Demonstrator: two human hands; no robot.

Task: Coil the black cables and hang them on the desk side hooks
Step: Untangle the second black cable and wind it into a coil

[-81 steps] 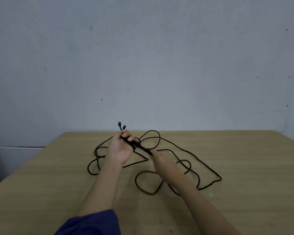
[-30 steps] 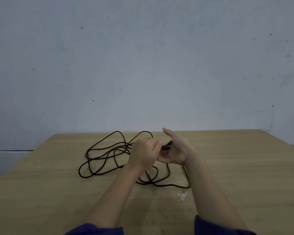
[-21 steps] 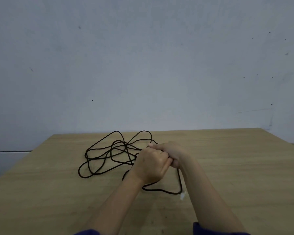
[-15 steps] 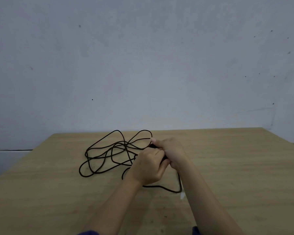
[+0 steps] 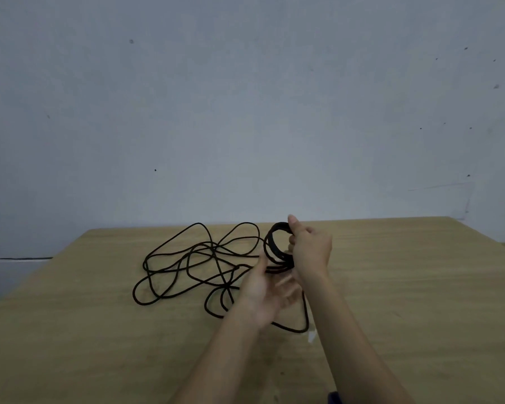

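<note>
Loose cable: black, sprawled in tangled loops on the wooden surface, left of centre frame; its spread runs mainly left to right, and every slack loop lies to the left of both hands.
Left hand: lower centre, palm up and fingers loosely spread, blurred; a strand appears to run across the palm, but I cannot tell whether it is gripped.
Feed line: the strand leads from the tangle rightward past the left hand to the coil, so the next turn probably draws slack from the left; the left hand is the nearer one to that slack.
Coil: a small ring of a few turns, standing roughly upright, just left of the right hand.
Right hand: centre right, closed on the coil's right side, thumb raised over the top.
Desk side hooks: none in view.
Writing: no brand, label or text can be read.
</note>
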